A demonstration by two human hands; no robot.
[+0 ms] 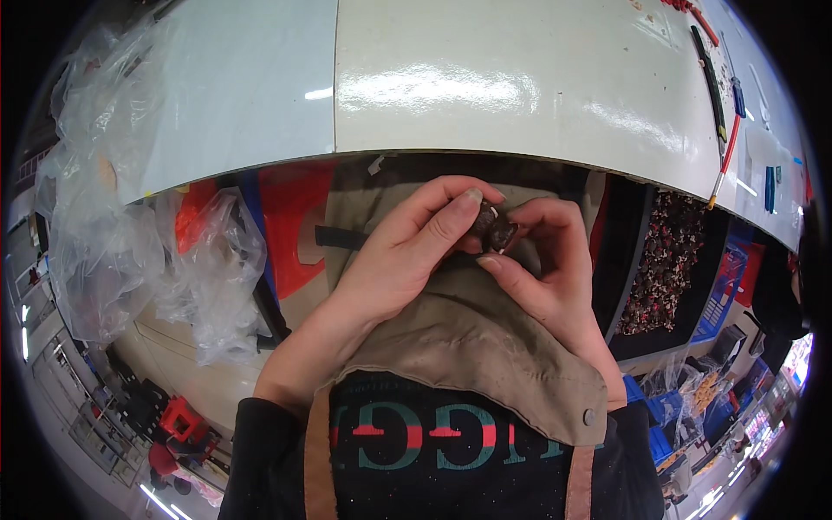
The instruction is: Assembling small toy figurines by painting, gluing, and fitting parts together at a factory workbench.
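Above my lap, just in front of the table's near edge, my left hand (429, 224) and my right hand (555, 260) meet around a small dark brown glossy piece (497, 232) with pale spots. Its exact kind cannot be made out. The left thumb and fingers pinch it from the left. On the other side, the right thumb and curled forefinger close on its edge. Part of the piece is hidden behind the fingers. A tan apron (485, 312) lies beneath both hands.
The pale table (520, 113) curves across ahead of me. Clear plastic bags (104, 191) hang at its left. To the right, a black tray (663, 264) holds many dark, red and white pieces, beside a blue crate (721, 290). A red-handled brush (726, 160) lies at the table's right.
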